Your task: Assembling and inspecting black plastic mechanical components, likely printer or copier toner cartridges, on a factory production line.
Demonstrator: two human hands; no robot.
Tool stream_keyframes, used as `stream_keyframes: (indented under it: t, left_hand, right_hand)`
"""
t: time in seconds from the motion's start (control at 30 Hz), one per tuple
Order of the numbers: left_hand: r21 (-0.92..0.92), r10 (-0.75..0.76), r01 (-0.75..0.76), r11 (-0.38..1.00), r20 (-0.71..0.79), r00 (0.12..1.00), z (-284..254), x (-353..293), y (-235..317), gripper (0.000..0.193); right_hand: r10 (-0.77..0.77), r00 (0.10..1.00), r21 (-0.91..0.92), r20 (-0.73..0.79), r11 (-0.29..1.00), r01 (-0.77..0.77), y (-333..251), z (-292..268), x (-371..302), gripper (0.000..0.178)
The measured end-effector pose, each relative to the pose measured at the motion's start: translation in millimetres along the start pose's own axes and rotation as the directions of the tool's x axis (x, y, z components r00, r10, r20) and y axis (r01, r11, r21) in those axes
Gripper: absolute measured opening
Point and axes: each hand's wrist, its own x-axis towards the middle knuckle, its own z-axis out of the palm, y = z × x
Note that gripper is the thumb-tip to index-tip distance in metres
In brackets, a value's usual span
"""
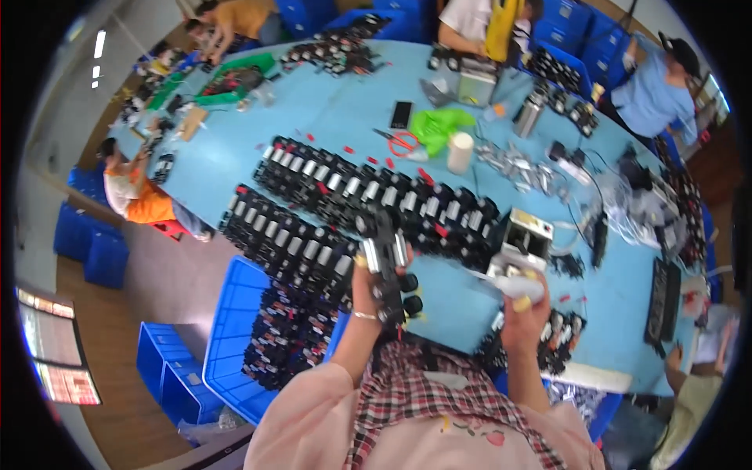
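My left hand (363, 291) is closed round a black toy car chassis (385, 274) with dark wheels and a silver part on it. It is held up over the near edge of the table. My right hand (525, 323) grips a white, rounded hand tool (518, 287) with a thin tip pointing left; its exact kind is unclear. Yellow covers show on some fingertips. Just beyond the tool stands a small pale box (528, 233) with a dark top. Rows of similar black chassis (376, 188) with silver parts lie close beyond and left of my left hand.
A blue crate (227, 321) full of parts stands at my left. Across the blue table (329, 110) are red-handled scissors (403, 142), a phone (400, 115), a green bag (440, 129), a whitish cylinder (460, 152), cables and a black power strip (663, 301). Other people work around the edges.
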Motion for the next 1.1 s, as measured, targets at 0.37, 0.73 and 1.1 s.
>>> stream_keyframes:
  t: [0.37,0.73,1.1]
  left_hand:
    - [-0.1,0.093,-0.084,0.991,0.089,0.992,46.0,-8.0,-2.8,0.075]
    - [-0.086,0.11,-0.098,0.991,0.15,0.983,52.4,-14.2,-9.5,0.071]
    - [-0.054,0.145,-0.138,0.989,0.16,0.977,54.6,-16.8,-9.2,0.072]
  right_hand:
    - [-0.428,0.638,-0.357,0.64,0.569,0.741,-33.2,38.8,-33.4,0.025]
    - [-0.444,0.633,-0.354,0.634,0.561,0.748,-35.0,34.7,-39.1,0.036]
    - [-0.442,0.633,-0.353,0.636,0.563,0.748,-37.5,33.0,-38.4,0.034]
